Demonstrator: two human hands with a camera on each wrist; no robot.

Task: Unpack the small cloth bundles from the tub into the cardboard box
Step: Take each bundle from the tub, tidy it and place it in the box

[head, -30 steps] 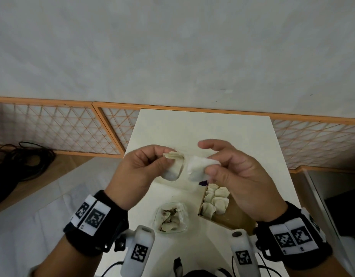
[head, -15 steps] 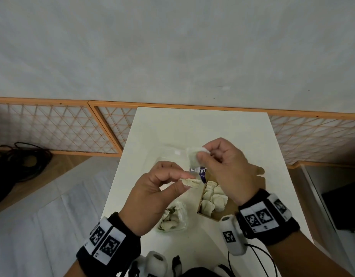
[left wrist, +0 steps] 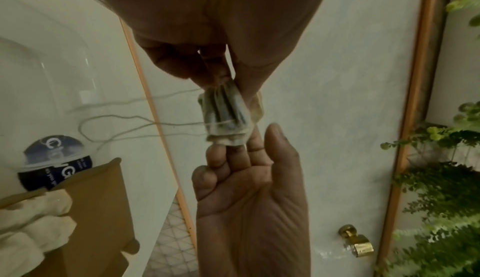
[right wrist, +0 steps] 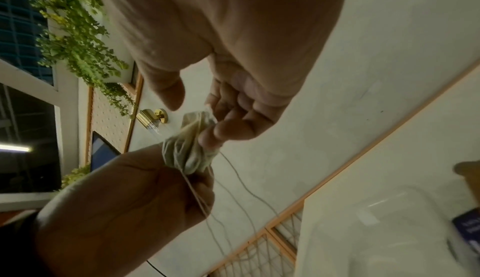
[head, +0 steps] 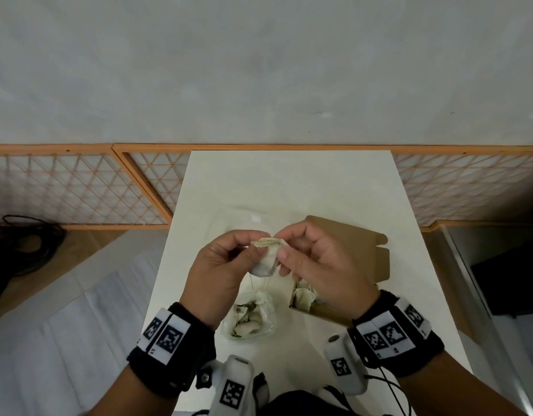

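Note:
A small cream cloth bundle [head: 265, 259] tied with thread hangs above the white table, held between both hands. My left hand [head: 253, 246] pinches its gathered top, and my right hand [head: 281, 249] pinches it from the other side. In the left wrist view the bundle [left wrist: 228, 117] trails loose threads to the left. In the right wrist view the bundle [right wrist: 187, 148] sits between the fingertips of both hands. Below the hands a clear tub [head: 269, 328] holds several bundles. The cardboard box [head: 355, 250] lies to the right, with several bundles [head: 302, 297] in its near end.
A clear plastic lid [head: 253, 219] with a blue label [left wrist: 52, 168] lies on the table [head: 289, 181] behind the hands. An orange lattice rail [head: 79, 187] runs along the wall. Black cables [head: 22, 244] lie on the floor at the left.
My right hand held a white piece farther back half a second ago; it has come back and now pinches the bundle together with my left hand, closer to me.

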